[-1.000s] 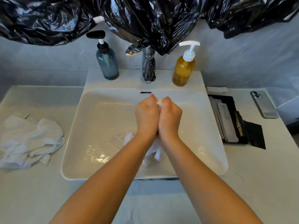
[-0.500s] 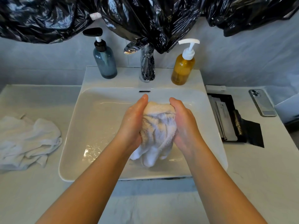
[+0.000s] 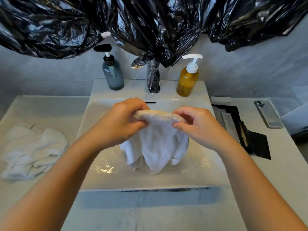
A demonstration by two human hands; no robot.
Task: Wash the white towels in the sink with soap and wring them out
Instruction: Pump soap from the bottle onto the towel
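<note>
Left hand (image 3: 122, 123) and right hand (image 3: 197, 126) each pinch the top edge of a white towel (image 3: 158, 144) hanging over the wet sink (image 3: 191, 180). Crumpled towels (image 3: 33, 150) lie on the pale tabletop (image 3: 50, 110) at left; black plastic sheeting (image 3: 150, 22) drapes the wall above

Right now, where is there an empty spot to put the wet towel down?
Bare counter lies behind the towel pile, along the sink's front rim, and front right past the black bag. Crowded: the ledge with blue bottle, tap and amber bottle; the phone by the bag.
</note>
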